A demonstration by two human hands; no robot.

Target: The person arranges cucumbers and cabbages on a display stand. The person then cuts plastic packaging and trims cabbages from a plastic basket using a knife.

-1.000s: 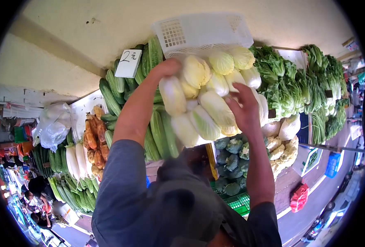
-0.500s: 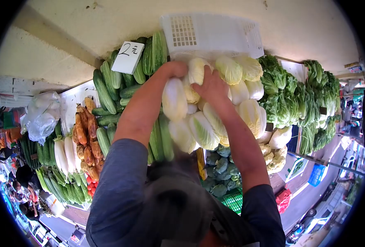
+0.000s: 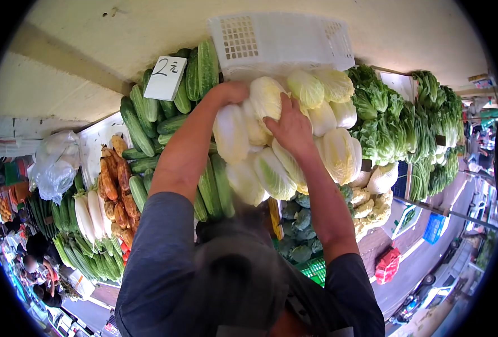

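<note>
Cabbage [image 3: 265, 96] sits in the far-left part of the pile, near the white crate [image 3: 285, 39]. Your R hand [image 3: 292, 128] clasps its near-right side, thumb and fingers apart; L hand [image 3: 233, 92] is at its left, fingers' state can't be confirmed. Est. moderate wt., firm, outer leaves fragile; hold round the middle. Vs. 1st frame: R hand has moved left onto it.

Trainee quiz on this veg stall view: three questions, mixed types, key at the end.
1. Multiple choice. The fingers of the right hand are on:
a) a cauliflower
b) a pale cabbage
c) a white radish

2. True or false: the white price card lies on the cucumbers.

3. Fill in: the number handwritten on that card is ___.

Key: 1 b; 2 true; 3 "2".
</note>
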